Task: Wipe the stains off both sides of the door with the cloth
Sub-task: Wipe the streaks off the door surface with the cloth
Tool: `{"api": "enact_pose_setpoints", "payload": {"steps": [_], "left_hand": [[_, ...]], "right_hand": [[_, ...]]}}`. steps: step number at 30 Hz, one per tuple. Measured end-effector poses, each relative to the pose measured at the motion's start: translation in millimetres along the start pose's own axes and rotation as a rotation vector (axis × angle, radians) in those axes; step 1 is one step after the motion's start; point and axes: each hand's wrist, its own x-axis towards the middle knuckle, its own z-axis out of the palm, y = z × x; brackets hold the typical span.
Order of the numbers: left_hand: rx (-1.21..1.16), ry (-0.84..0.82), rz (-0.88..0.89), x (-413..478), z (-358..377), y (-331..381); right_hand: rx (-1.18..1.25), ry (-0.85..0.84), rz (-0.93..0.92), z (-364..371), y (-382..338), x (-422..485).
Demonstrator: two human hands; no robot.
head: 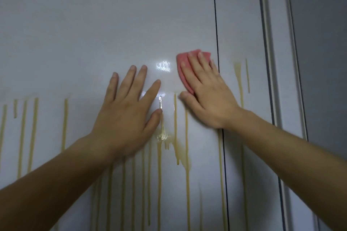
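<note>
While the pink cloth (181, 58) lies flat on the door (93, 24) near its right edge (long axis upward, tipped slightly left), my right hand (204, 92) presses it with straight fingers; my left hand (127, 108) rests splayed among yellow stains (64, 124).

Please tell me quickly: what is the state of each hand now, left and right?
Left hand: open, flat on the door, holding nothing.
Right hand: open, straight fingers pressing the pink cloth against the door.
</note>
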Motion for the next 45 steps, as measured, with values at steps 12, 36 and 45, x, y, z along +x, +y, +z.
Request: {"api": "enact_pose_setpoints", "payload": {"steps": [12, 36, 45], "left_hand": [[-0.016, 0.002, 0.098, 17.2, 19.6, 53.4], [-0.031, 0.082, 0.11, 13.9, 39.6, 91.9], [-0.052, 0.079, 0.093, 16.2, 42.7, 101.0]], "right_hand": [[0.01, 0.047, 0.172, 7.7, 33.3, -39.2], [0.05, 0.084, 0.56, 10.9, 63.3, -94.7], [0.043, 0.017, 0.57, 25.4, 39.5, -157.2]]}}
